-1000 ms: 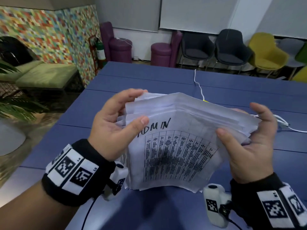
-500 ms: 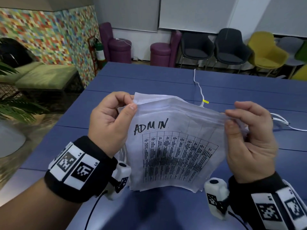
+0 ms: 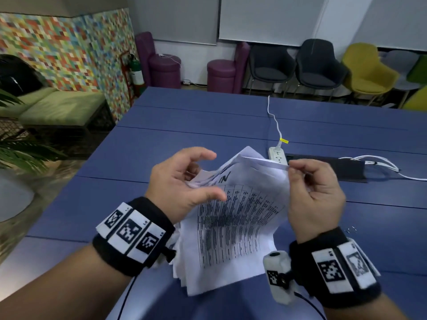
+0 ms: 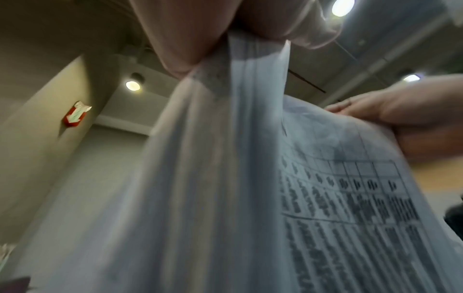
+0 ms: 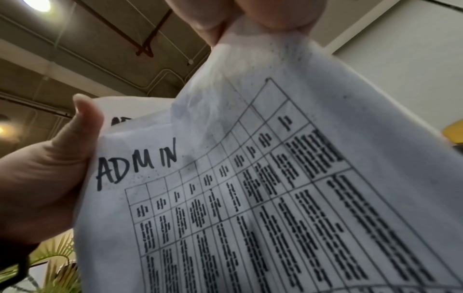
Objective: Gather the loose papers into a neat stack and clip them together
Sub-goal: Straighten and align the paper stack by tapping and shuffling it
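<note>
A sheaf of white papers [image 3: 238,229] stands unevenly over the blue table [image 3: 184,125], its lower edges fanned out. The front sheet bears a printed grid and handwritten "ADMIN" [image 5: 140,166]. My left hand [image 3: 196,179] holds the upper left side, thumb across the front sheet and fingers behind, index finger lifted. My right hand [image 3: 294,167] pinches the top right corner between thumb and forefinger. The left wrist view shows my left fingertips [image 4: 195,39] pinching the sheets' edges [image 4: 250,158]. A small wire thing, perhaps a paper clip [image 3: 351,229], lies right of my right wrist.
A white power strip [image 3: 278,155] with a white cable [image 3: 275,118] lies just beyond the papers. A black cable hatch [image 3: 335,168] with white cords sits to its right. Chairs [image 3: 318,70] line the far wall, and a green sofa [image 3: 57,105] stands at left.
The sheaf has tilted, its top right corner rising. My left thumb slid in over the front sheet, covering part of the heading, while the index finger lifted. My right hand keeps pinching its corner.
</note>
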A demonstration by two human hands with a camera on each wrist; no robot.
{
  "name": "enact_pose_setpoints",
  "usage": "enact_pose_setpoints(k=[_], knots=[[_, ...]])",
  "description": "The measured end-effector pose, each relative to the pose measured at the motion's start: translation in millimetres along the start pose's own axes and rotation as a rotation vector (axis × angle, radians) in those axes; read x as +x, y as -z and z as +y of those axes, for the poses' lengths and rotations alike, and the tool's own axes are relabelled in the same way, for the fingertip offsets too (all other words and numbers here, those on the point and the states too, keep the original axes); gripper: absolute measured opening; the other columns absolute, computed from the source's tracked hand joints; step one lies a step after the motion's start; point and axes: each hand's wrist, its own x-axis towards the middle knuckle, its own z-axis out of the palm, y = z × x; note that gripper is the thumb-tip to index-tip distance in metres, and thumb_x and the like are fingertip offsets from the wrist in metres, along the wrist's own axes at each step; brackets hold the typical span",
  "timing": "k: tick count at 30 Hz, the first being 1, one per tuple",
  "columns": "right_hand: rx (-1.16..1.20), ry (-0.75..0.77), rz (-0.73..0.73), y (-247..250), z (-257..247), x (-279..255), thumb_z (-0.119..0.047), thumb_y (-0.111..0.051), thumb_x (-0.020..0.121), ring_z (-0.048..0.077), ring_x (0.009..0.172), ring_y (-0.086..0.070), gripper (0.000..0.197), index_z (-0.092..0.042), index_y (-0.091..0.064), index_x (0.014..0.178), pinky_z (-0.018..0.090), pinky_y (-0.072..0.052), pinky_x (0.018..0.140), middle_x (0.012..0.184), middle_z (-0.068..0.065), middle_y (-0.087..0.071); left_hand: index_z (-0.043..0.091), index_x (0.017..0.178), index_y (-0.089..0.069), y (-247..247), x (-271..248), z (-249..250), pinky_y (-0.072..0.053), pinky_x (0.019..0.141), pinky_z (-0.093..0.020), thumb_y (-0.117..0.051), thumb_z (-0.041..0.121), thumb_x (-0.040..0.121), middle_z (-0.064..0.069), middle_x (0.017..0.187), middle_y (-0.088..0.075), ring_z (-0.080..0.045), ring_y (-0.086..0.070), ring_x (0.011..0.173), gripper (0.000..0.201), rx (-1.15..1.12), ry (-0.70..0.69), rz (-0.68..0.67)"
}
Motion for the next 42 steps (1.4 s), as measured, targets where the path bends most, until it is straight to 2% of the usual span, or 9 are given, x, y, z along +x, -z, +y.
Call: enact_pose_setpoints(k=[6,11,13,16,20,24,29,34,42], knots=[[0.115,-0.170,-0.107,1.9,20.1,9.3,-0.027,-0.067,0.071,0.001,0.078,-0.056,0.023,-0.042,-0.063,0.087,0.017,-0.046,0.075,0.092,-0.006,-0.060,0.035,0.084,-0.062,7.1,11.0,-14.4,-0.038,0.063,0.001,-0.061,0.037,0.069,0.039,0.071,-0.062,0.019,-0.057,0.067,0.015,0.365,-0.054,-0.192],[-0.037,-0.381,-0.677,25.5,56.3,10.7,-0.069,-0.080,0.017,0.006,0.133,-0.032,0.135,-0.045,-0.019,0.135,0.024,-0.029,0.110,0.142,-0.021,-0.029,0.012,0.064,-0.068,13.8,18.7,-21.8,-0.049,0.055,-0.036,-0.063,0.041,0.064,-0.010,0.062,-0.068,-0.023,-0.065,0.061,0.030,0.297,0.032,-0.181],[-0.123,-0.438,-0.782,26.6,69.7,6.3,-0.066,-0.081,0.012,-0.012,0.132,-0.028,0.154,-0.029,-0.011,0.144,0.008,-0.023,0.108,0.145,-0.020,-0.024,0.001,0.066,-0.069,17.1,21.2,-20.7,-0.050,0.055,-0.042,-0.066,0.041,0.061,-0.020,0.066,-0.068,-0.033,-0.065,0.064,0.041,0.250,0.054,-0.214],[-0.080,-0.525,-0.847,17.9,73.4,6.7,-0.042,-0.092,0.023,-0.032,0.107,-0.039,0.134,-0.024,-0.024,0.137,-0.005,-0.031,0.094,0.130,-0.025,-0.038,-0.005,0.073,-0.070,23.0,29.4,-16.1,-0.054,0.059,-0.041,-0.073,0.034,0.056,-0.027,0.075,-0.070,-0.033,-0.069,0.067,0.043,0.095,0.142,-0.263],[0.110,-0.683,-0.834,4.8,48.5,15.0,0.017,-0.071,0.066,-0.019,0.054,-0.058,0.042,-0.018,-0.063,0.088,-0.002,-0.044,0.056,0.065,-0.024,-0.069,0.002,0.078,-0.074,32.5,35.3,-6.0,-0.056,0.061,-0.035,-0.079,0.026,0.055,-0.022,0.081,-0.073,-0.025,-0.070,0.067,0.034,-0.003,0.170,-0.341],[0.355,-0.712,-0.607,1.3,46.0,7.6,0.026,-0.062,0.064,-0.001,0.048,-0.063,0.032,-0.005,-0.068,0.069,0.009,-0.048,0.047,0.052,-0.007,-0.070,0.017,0.080,-0.075,41.8,42.0,-20.7,-0.059,0.060,-0.031,-0.088,0.044,0.040,0.000,0.077,-0.077,-0.014,-0.071,0.068,0.050,-0.238,0.161,-0.095],[0.578,-0.746,-0.348,10.5,52.7,4.1,-0.032,-0.094,0.022,0.010,0.069,-0.072,0.059,-0.008,-0.075,0.072,0.020,-0.056,0.065,0.071,0.001,-0.076,0.016,0.115,-0.055,42.0,17.9,-57.9,-0.056,0.074,-0.020,-0.090,0.041,0.037,0.013,0.100,-0.073,-0.003,-0.067,0.093,0.089,-0.428,0.421,-0.202],[0.537,-0.596,-0.200,10.6,19.4,-1.2,-0.021,-0.080,0.045,0.008,0.076,-0.071,0.032,-0.015,-0.075,0.077,0.020,-0.055,0.069,0.078,-0.005,-0.077,0.032,0.084,-0.061,2.6,-19.7,-38.5,-0.044,0.061,0.002,-0.071,0.001,0.076,0.040,0.062,-0.064,0.020,-0.061,0.070,0.034,-0.064,0.339,-0.014],[0.414,-0.393,-0.011,12.0,-15.0,-21.7,-0.003,-0.070,0.057,-0.003,0.072,-0.068,0.052,0.001,-0.057,0.107,0.013,-0.053,0.068,0.075,-0.018,-0.074,0.022,0.102,-0.069,-10.1,-41.4,-3.5,-0.052,0.076,-0.009,-0.071,0.032,0.058,0.025,0.085,-0.072,0.011,-0.065,0.086,0.045,-0.202,0.161,0.085]])
